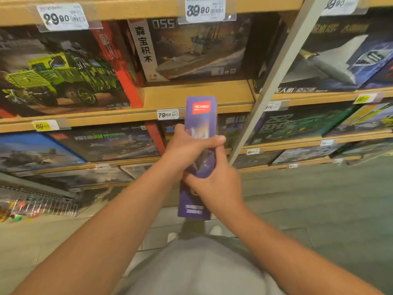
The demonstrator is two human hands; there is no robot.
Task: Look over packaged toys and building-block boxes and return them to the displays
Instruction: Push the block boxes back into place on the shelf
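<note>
Shelves: wooden display shelves (pixel 197 93) fill the view ahead, stacked with boxes. There is a bare stretch of board on the second shelf, just above the top of what I hold.
Truck box: a big box with a green truck (pixel 61 73) stands on that shelf's left.
Ship box: a box showing a grey ship (pixel 197 47) leans behind the bare stretch.
Purple box: a tall, narrow purple box (pixel 201 124) with a red logo is upright in front of me, its narrow side facing me.
Left hand: my left hand (pixel 189 145) wraps its middle, thumb across the near face, fingers curled round.
Right hand: my right hand (pixel 217 184) grips it lower down, from the right, fingers clamped round it.
Box against grip: the top sticks up well above both hands; the bottom end hangs below my right hand.
Doing it well: I'd turn it slowly, read each face, then slide it onto the board without knocking its neighbours.
</note>
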